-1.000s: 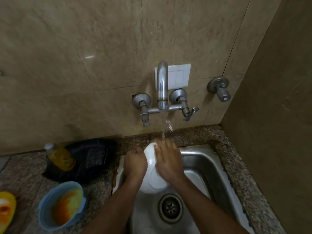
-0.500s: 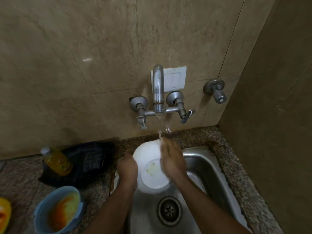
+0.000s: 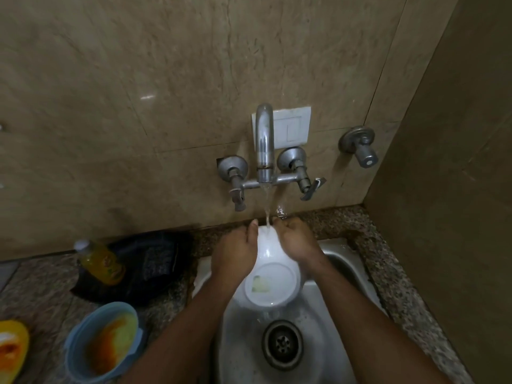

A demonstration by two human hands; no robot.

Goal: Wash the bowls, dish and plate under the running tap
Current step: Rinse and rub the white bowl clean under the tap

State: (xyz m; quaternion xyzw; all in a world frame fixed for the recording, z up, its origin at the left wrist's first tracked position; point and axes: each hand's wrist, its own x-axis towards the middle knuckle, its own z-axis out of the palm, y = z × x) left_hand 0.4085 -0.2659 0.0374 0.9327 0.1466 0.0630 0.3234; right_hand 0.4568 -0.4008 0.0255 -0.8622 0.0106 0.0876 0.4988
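Both hands cover the sides of a white bowl (image 3: 273,284), hiding its inside. A yellow dish (image 3: 11,347) is cut off at the left edge; the sink (image 3: 343,261) runs off the bottom.

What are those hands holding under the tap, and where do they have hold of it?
A white bowl, turned underside up. Left hand and right hand grip its opposite sides.

Beige marble wall (image 3: 138,79), speckled granite counter (image 3: 388,273), dim light.
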